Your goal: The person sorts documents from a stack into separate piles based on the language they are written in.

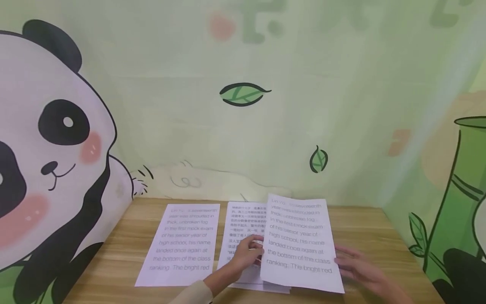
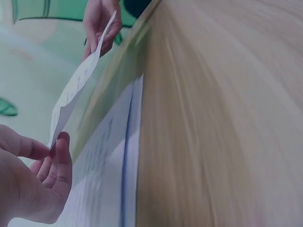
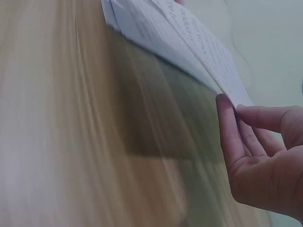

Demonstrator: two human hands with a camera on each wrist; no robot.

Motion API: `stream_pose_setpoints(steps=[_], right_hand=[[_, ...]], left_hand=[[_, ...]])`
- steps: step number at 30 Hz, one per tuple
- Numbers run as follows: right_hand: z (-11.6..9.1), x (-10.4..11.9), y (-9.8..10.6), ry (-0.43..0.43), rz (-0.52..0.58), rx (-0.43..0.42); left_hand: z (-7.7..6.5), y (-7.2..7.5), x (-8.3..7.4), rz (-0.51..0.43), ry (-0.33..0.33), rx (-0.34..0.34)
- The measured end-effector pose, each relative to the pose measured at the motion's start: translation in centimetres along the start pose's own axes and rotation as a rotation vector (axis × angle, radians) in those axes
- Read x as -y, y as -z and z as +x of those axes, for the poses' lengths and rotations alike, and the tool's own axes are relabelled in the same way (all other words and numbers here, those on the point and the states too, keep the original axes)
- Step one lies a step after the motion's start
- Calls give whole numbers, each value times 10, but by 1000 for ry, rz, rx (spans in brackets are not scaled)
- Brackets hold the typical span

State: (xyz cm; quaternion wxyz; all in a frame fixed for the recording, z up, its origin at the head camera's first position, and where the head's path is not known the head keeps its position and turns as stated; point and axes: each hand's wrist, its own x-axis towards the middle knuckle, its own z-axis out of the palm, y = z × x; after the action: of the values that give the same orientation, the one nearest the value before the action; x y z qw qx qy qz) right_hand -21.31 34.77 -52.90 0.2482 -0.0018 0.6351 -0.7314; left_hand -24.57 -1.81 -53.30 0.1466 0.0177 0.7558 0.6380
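A printed sheet of paper (image 1: pixel 298 245) with English text is held up off the table between both hands. My left hand (image 1: pixel 247 255) pinches its left edge; in the left wrist view, thumb and fingers (image 2: pixel 61 165) meet at the paper's near edge. At the opposite edge my right hand (image 1: pixel 358 268) grips the sheet, with the thumb (image 3: pixel 262 116) on one face and fingers behind. Below and to the left lies a stack of sheets (image 1: pixel 243 219) with Chinese text on top, partly hidden by the left hand and the raised sheet.
Another sheet with English text (image 1: pixel 182 245) lies flat on the left of the wooden table (image 1: pixel 114 253). A pale green wall covering (image 1: pixel 171 126) with a panda, leaves and bamboo stands behind the table's back edge.
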Motion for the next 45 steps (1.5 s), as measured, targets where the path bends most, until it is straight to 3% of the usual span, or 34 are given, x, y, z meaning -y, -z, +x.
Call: stream_pose_setpoints(steps=[6,15,21,28,34,39,45], right_hand=[[30,6,-48,36,-1,48],[85,9,-150,52,-86,-19],[112,11,-201,13,-93,-60],[147,0,-258,3,-31,-27],[161,-9,-282,-22,13,-12],[162,-10,-286,-88,18,23],[162,-7,-285,-72,12,80]], left_hand=[[-16,59,3,38,-1,-29],[-45,157,13,91,77,-193],[-58,208,27,120,85,-215],[-72,265,42,141,188,-244],[-72,285,55,166,184,-270],[-69,288,67,176,189,-332],[-64,291,70,205,225,-387]])
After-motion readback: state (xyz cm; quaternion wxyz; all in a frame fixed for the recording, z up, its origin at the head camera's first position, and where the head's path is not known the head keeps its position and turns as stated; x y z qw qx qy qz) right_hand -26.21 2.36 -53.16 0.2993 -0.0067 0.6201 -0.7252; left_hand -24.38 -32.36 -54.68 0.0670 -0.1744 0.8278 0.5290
